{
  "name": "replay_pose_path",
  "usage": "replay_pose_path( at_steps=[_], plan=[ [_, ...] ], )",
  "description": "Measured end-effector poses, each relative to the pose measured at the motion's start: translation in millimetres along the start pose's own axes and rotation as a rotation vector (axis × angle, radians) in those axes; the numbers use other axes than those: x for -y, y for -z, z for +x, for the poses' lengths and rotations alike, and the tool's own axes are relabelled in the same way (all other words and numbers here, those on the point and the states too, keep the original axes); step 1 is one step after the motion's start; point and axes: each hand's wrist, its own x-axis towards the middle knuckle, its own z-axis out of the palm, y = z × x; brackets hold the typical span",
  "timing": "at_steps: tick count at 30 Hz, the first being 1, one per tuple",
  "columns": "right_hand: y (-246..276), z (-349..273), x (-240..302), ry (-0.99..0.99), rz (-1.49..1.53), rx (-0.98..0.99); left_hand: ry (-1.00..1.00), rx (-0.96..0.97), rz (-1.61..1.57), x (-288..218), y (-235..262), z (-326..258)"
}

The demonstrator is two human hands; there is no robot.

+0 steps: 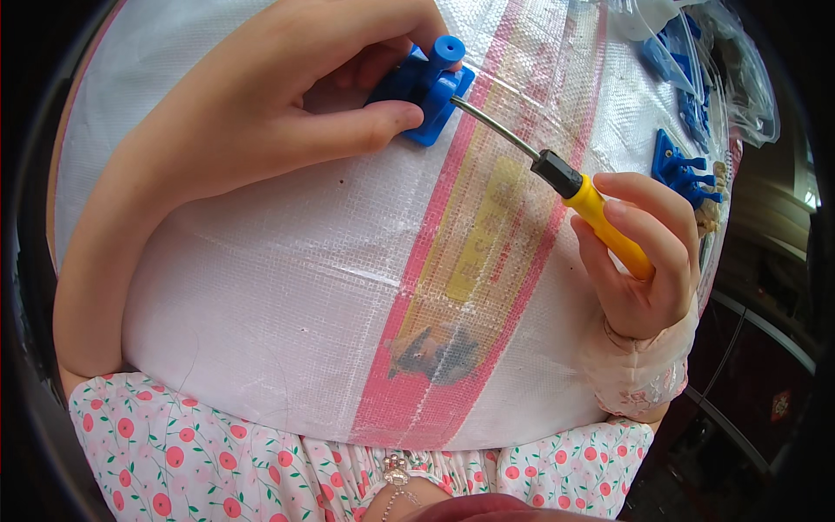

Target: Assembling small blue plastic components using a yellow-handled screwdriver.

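At the top middle, my left hand (287,104) is closed round a blue plastic bracket (426,91) with a flat base and a short round knob. Its thumb presses on the near side of the base, and some fingers are hidden behind the part. On the right, my right hand (648,252) grips the yellow handle of a screwdriver (609,228) with a black collar. The metal shaft points up and left, and its tip meets the side of the blue bracket. Whether a screw sits at the tip cannot be made out.
A woven white sheet (261,270) with a pink and yellow printed stripe covers the work surface. Another blue plastic part (683,170) lies near the right edge. Beyond it, clear plastic bags (739,74) hold or cover more blue parts (691,109). A dark cabinet (757,365) stands off to the right.
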Motion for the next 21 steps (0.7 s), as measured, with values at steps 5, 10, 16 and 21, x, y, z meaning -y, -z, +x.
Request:
replay_pose_path(
  at_steps=[5,10,16,21],
  plan=[
    [3.7,-1.4,3.6,0.042,-0.046,0.027,-0.016,-0.013,-0.006,-0.6,-0.6,1.4],
    [5.9,-2.6,2.5,0.074,-0.071,0.012,0.012,-0.010,-0.034,-2.6,0.6,0.2],
    [4.2,-4.9,-1.9,0.005,0.061,-0.043,0.010,0.025,0.009,0.0,2.9,0.2],
    [1.8,-4.8,-7.6,-0.037,0.187,-0.049,0.000,-0.019,0.010,-6.4,1.5,-1.6]
  ],
)
